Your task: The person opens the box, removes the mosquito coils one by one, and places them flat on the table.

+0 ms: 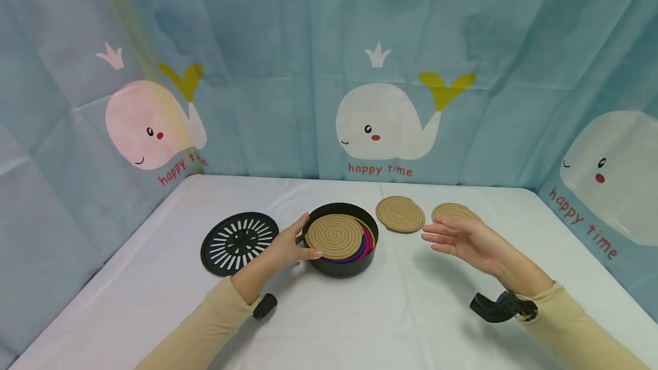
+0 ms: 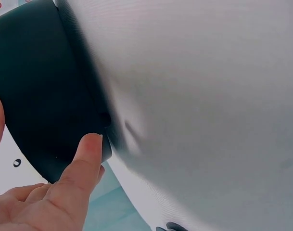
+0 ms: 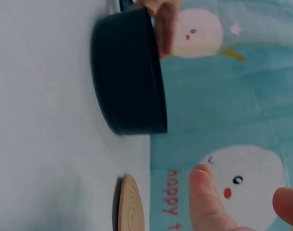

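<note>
1. Looks part-done: black pot (image 1: 343, 269) holds a coiled tan mat (image 1: 335, 237) atop coloured discs (image 1: 368, 241); nearer loose mat (image 1: 400, 214) and farther loose mat (image 1: 454, 211) sit right of pot. Slotted disc (image 1: 240, 242) left of pot.
2. Mats flat, round, no long axis. Pot upright, mouth up.
3. Left hand (image 1: 285, 247) grips pot's left rim, thumb and fingers spread. Right hand (image 1: 465, 241) right of pot, fingers extended, holds nothing.

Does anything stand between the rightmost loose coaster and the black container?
Yes: the other loose coaster lies on the table between the rightmost coaster and the black container. Nothing visible stands between that nearer one and the container.
</note>
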A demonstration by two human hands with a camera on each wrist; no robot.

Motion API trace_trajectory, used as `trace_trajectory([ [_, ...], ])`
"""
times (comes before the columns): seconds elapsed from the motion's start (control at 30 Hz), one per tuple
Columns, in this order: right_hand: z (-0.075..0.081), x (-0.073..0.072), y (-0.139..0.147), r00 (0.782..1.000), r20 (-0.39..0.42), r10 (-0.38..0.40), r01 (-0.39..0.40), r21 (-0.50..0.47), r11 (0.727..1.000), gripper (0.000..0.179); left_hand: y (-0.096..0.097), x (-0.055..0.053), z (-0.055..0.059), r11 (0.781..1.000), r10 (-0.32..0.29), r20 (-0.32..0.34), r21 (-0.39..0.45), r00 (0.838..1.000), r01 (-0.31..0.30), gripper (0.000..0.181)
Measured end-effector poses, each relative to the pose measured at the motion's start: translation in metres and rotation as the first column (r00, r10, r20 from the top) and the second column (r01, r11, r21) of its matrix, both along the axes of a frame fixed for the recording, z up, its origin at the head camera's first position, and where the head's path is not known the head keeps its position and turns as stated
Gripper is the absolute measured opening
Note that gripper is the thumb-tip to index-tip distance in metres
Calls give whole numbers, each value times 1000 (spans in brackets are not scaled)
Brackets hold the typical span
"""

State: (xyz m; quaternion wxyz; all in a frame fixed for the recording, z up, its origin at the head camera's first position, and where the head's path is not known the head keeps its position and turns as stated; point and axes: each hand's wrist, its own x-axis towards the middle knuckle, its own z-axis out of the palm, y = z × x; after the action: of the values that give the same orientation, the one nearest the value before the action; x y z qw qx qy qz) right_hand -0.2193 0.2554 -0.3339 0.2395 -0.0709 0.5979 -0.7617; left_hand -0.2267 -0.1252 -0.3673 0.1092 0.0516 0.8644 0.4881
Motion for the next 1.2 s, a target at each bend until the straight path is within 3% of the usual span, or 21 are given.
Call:
trace_trajectory([
  [0.33, 4, 5, -36, 996, -85, 14, -11, 36, 999, 64, 1, 2, -1, 1000, -1, -2, 17, 1000, 1, 98],
  [0.57, 8, 7, -58, 997, -80, -9, 8, -10, 1000, 21, -1, -1, -4, 999, -14, -2, 49, 1000, 14, 97],
  [0.8, 7, 2, -78, 998, -55, -1, 3, 45, 999, 53, -1, -1, -5, 998, -15, 3, 61, 1000, 15, 97],
  [1.2, 5, -20, -108, 998, 31, 53, -54, 41, 998, 55, -1, 0, -4, 1000, -15, -9, 25, 1000, 15, 97],
])
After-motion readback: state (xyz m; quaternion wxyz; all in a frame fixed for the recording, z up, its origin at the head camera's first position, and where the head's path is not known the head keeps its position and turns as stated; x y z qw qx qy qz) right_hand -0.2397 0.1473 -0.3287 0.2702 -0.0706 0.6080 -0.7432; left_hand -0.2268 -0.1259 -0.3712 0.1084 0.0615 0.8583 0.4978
